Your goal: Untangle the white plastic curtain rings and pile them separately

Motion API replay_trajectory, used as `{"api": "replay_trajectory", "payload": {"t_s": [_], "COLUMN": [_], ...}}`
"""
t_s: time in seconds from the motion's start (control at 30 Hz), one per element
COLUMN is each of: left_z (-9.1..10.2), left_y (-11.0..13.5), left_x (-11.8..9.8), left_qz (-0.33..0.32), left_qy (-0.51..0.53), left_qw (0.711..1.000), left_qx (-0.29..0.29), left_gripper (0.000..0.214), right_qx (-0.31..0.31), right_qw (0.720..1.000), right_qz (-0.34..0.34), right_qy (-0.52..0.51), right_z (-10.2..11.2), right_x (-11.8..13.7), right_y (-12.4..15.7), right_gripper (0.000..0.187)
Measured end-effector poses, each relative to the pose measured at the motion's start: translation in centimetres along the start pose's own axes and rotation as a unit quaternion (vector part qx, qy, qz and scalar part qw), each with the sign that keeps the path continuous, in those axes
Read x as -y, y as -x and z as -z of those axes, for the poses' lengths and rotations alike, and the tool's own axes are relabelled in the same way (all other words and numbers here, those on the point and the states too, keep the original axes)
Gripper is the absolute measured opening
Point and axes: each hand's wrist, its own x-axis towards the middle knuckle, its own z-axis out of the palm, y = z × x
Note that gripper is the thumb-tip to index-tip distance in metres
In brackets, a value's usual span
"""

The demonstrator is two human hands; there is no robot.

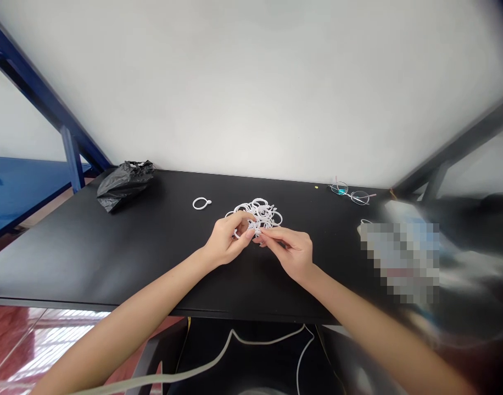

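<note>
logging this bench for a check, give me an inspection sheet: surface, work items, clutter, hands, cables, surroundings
Surface: black tabletop, glossy at the left.
Work items: pile of white rings; one lone ring lies apart, left of it.
Clutter: black plastic bag at far left; glasses and a small yellow bit toward the back right; pixelated item at right, unidentifiable.
Hands: left hand and right hand pinch white pieces at the pile's near side; exact parts unclear.
Cables: pale cable below the near edge.
Surroundings: pale wall behind, blue metal frame at left, reddish floor.
</note>
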Motion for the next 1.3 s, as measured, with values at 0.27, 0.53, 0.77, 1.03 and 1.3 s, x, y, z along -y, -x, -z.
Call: {"api": "replay_trajectory", "payload": {"t_s": [0.27,0.53,0.77,1.03,1.3], "left_z": [0.0,-0.1,0.0,0.2,7.1], "left_y": [0.5,0.4,0.4,-0.1,-1.3], "left_x": [0.2,0.2,0.3,0.3,8.4], "left_qz": [0.008,-0.002,-0.005,-0.026,0.186], "left_qy": [-0.014,-0.005,-0.010,-0.024,-0.226], "left_qw": [1.000,1.000,1.000,0.999,0.954], "left_qx": [-0.009,-0.012,-0.019,-0.007,-0.063], "left_gripper": [0.031,0.029,0.028,0.027,0.039], "right_qx": [0.014,0.009,0.001,0.006,-0.076], "right_qw": [1.000,0.999,0.997,0.995,0.997], "right_qz": [0.009,0.045,0.075,0.100,0.017], "right_qy": [-0.018,-0.022,-0.034,-0.022,-0.029], "right_z": [-0.1,-0.2,-0.4,-0.3,1.4], "right_x": [0.5,0.5,0.3,-0.4,-2.1], "right_y": [0.2,0.3,0.4,0.1,-0.8], "right_gripper": [0.014,0.017,0.019,0.022,0.023]}}
